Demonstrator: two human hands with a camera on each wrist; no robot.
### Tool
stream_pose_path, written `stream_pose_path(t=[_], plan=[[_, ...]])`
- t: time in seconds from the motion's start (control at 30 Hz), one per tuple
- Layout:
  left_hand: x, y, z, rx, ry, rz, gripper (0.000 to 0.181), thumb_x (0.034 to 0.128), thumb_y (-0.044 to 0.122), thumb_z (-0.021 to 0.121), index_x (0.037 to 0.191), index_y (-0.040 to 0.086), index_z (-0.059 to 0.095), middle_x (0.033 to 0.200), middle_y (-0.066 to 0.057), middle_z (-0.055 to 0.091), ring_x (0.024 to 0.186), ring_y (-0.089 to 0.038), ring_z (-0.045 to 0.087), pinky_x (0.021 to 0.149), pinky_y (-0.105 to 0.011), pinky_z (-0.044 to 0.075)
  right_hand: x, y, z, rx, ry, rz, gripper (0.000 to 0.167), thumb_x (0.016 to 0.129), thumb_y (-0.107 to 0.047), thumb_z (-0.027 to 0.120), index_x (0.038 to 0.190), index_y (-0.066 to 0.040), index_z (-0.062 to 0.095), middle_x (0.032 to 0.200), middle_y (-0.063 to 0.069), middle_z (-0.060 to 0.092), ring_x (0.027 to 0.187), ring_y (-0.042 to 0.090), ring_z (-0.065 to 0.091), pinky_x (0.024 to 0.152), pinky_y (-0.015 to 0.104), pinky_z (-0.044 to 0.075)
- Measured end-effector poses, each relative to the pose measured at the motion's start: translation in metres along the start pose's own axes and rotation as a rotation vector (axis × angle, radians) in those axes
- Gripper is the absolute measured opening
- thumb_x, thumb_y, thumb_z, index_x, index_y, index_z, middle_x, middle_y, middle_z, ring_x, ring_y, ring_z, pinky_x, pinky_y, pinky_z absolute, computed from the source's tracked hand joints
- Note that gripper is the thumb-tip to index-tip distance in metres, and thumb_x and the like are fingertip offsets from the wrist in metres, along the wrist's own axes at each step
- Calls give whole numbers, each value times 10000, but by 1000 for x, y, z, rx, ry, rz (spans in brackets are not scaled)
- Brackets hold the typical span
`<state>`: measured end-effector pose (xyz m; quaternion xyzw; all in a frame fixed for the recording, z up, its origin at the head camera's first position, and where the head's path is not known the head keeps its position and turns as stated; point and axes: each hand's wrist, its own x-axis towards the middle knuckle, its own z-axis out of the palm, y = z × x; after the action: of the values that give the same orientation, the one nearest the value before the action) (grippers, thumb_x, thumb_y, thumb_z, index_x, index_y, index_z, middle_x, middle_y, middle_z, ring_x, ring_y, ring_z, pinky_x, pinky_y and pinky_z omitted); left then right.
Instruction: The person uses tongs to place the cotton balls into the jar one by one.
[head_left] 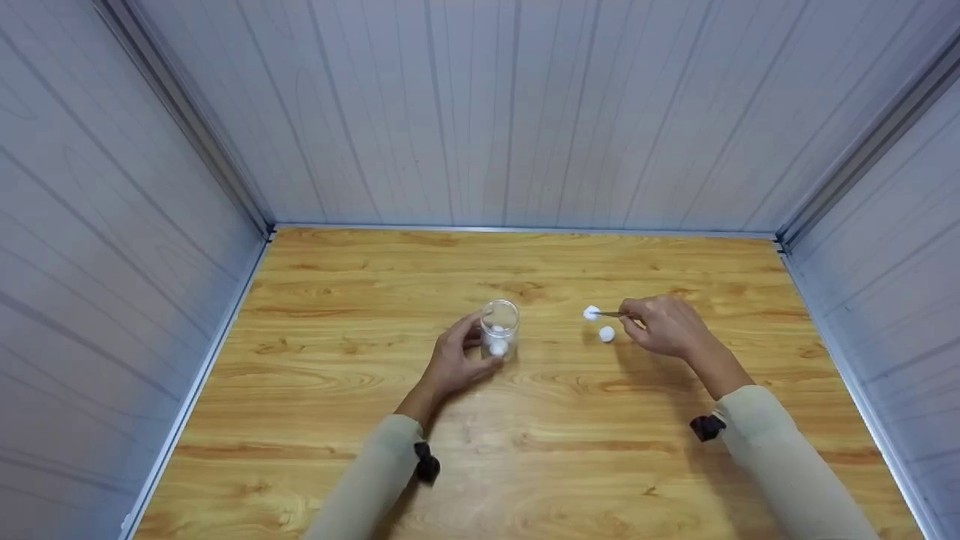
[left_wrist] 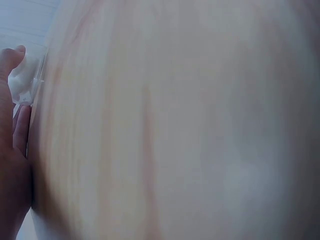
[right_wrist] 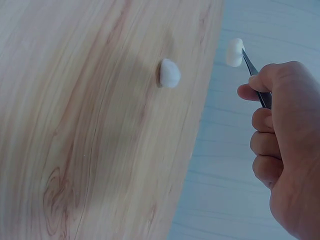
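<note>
My left hand [head_left: 459, 355] holds a clear glass jar [head_left: 500, 319] upright on the table, thumb on the near side. White cotton balls [head_left: 498, 346] lie inside the jar. In the left wrist view only part of that hand [left_wrist: 12, 150] and the jar [left_wrist: 27, 75] show at the left edge. My right hand [head_left: 667, 325] pinches metal tweezers [right_wrist: 256, 75], whose tips grip one cotton ball [right_wrist: 234, 52] in the air above the table. Below it, a second cotton ball [right_wrist: 170, 73] rests on the wood, apart from the hand.
The wooden table [head_left: 525, 435] is bounded by pale panel walls at the back [head_left: 480, 112], left [head_left: 97, 247] and right [head_left: 892, 262]. Small black devices sit at both wrists, one at the left cuff [head_left: 427, 463] and one at the right cuff [head_left: 707, 428].
</note>
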<state>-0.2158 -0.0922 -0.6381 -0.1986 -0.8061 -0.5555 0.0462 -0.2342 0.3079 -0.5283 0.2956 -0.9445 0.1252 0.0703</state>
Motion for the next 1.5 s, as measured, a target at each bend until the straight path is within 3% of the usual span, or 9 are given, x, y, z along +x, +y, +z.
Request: stream_pose_path(t=[0.23,0.4,0.57,0.83,1.03,1.4,1.5], plan=[[0,0,0,-11,14,12,845,857,93,980,1600,22,582,1405,-271,731,1217,-450,772,1068,-491,707,7,-4,-6,0,33,-10,126,1051,-107,708,1057,-72,829,854,111,841,544,32,332,503,226,277],[0,0,-1,-3,3,-5,843,857,101,976,1597,18,580,1398,-265,733,1228,-433,770,1083,-460,704,11,-9,-10,11,23,2,126,1056,-123,721,1078,-64,830,905,131,861,542,54,399,504,237,305],[-1,-2,-2,17,-6,19,834,877,111,963,1602,10,565,1401,-265,724,1240,-439,765,1074,-452,708,15,-13,-10,13,20,2,134,1059,-136,723,1081,-61,831,914,135,863,535,99,480,491,246,315],[-1,-1,-2,11,-28,11,840,883,115,955,1613,13,552,1458,-264,700,1283,-434,756,1094,-419,700,22,-20,-13,25,34,-9,129,1053,-143,728,1068,-63,829,916,135,863,583,177,635,478,279,388],[-2,-1,-1,14,-18,19,824,879,111,957,1599,22,565,1461,-246,689,1254,-440,770,1082,-420,705,27,-25,-11,17,60,-32,110,1044,-144,740,1049,-68,819,897,126,855,633,225,701,510,374,525],[-2,-1,0,46,-14,11,854,879,139,964,1616,24,548,1461,-258,694,1247,-433,775,1088,-421,703,35,-35,-12,54,59,-42,144,1062,-156,731,1077,-46,822,935,134,859,723,281,773,571,448,610],[-2,0,-1,51,-15,12,860,889,149,956,1632,39,536,1472,-250,686,1253,-423,773,1088,-435,703,38,-38,-13,53,62,-44,146,1062,-161,726,1073,-54,824,924,127,856,671,250,728,540,409,568]])
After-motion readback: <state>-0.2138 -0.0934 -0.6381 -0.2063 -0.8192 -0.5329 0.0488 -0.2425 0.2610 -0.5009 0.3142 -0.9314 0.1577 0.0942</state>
